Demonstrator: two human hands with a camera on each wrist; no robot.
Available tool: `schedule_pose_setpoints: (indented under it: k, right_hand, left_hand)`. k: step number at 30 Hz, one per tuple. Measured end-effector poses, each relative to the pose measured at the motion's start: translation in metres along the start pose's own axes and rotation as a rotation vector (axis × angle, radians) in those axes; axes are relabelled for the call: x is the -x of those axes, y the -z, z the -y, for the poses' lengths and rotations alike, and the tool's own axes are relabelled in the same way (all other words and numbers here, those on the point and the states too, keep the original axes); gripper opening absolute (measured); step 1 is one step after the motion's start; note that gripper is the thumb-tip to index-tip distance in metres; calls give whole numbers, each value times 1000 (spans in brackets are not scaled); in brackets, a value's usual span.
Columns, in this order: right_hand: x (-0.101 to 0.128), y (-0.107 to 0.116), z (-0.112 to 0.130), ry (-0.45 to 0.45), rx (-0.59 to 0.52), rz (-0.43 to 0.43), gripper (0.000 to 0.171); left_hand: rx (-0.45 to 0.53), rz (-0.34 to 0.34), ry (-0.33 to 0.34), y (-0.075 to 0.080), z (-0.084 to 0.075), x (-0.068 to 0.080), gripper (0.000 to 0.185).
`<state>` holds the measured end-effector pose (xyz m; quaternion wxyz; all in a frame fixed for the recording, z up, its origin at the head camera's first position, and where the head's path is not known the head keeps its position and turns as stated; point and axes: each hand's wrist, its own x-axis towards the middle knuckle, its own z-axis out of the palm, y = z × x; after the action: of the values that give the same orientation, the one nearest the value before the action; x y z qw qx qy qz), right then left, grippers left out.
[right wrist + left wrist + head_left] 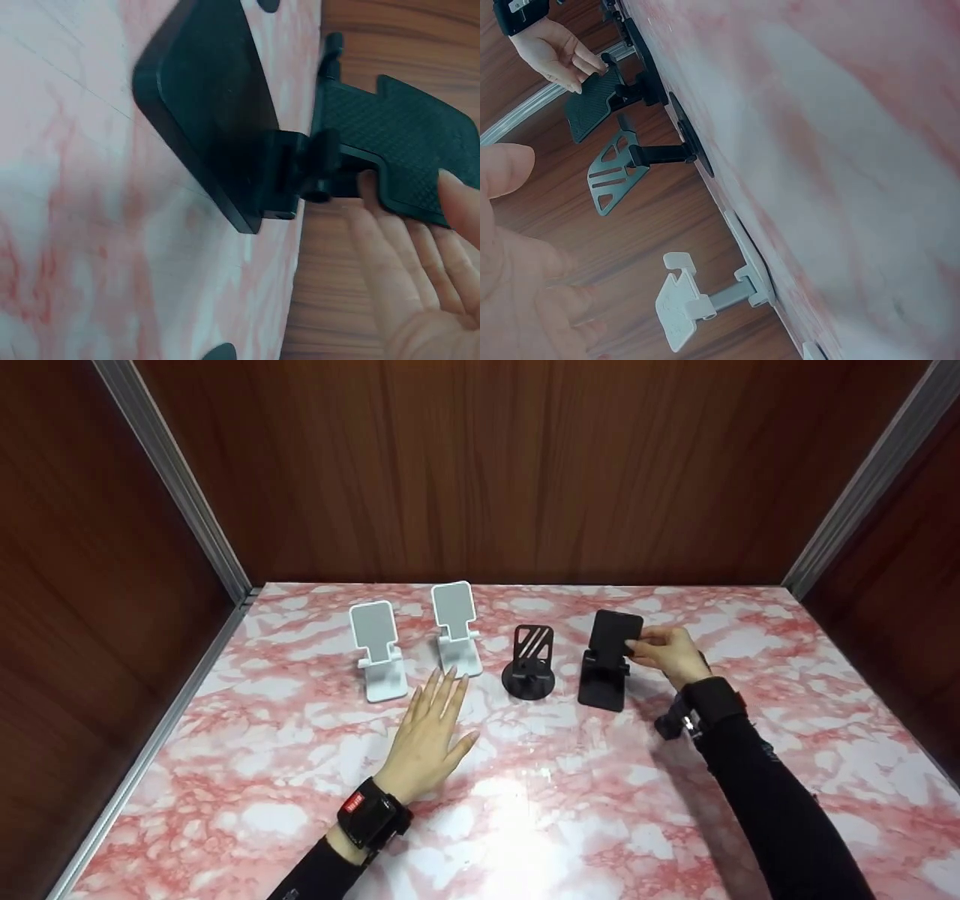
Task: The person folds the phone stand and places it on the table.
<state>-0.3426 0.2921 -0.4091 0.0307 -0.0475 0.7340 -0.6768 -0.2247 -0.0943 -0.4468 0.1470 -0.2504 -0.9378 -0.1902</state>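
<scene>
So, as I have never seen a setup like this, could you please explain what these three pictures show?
There is no machine here: a person works with two bare hands. The wide picture is taken from the person's head; the two sideways-looking ones are taken from the left and right wrists.

On the pink-and-white marble-patterned table are four small plastic-looking stands, from left to right: a white stand with a grey-faced plate, a similar second white stand, a black stand with a round base and slotted plate, and a black stand with a rectangular base and plate.

The right hand grips that last stand's upper plate between thumb and fingers. The left hand holds nothing; its fingers are straight, near the second white stand's base, though I cannot tell whether they touch it.
</scene>
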Motion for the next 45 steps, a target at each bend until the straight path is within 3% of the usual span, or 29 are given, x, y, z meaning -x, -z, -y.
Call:
schedule_pose_setpoints:
  k: [9, 21, 33, 45]
  right_hand:
    - [2, -4, -7, 66, -52, -78, 11]
    - [19, -2, 9, 104, -185, -25, 14]
    - [47, -15, 29, 137, -159, 47, 10]
    - [67, -40, 38, 190, -87, 65, 10]
  left_hand:
    - [9, 27, 8, 0, -1, 0, 73]
    - [27, 57, 16, -1, -2, 1, 74]
    - [79, 104, 27, -1, -3, 1, 73]
    - [144, 144, 24, -4, -6, 2, 71]
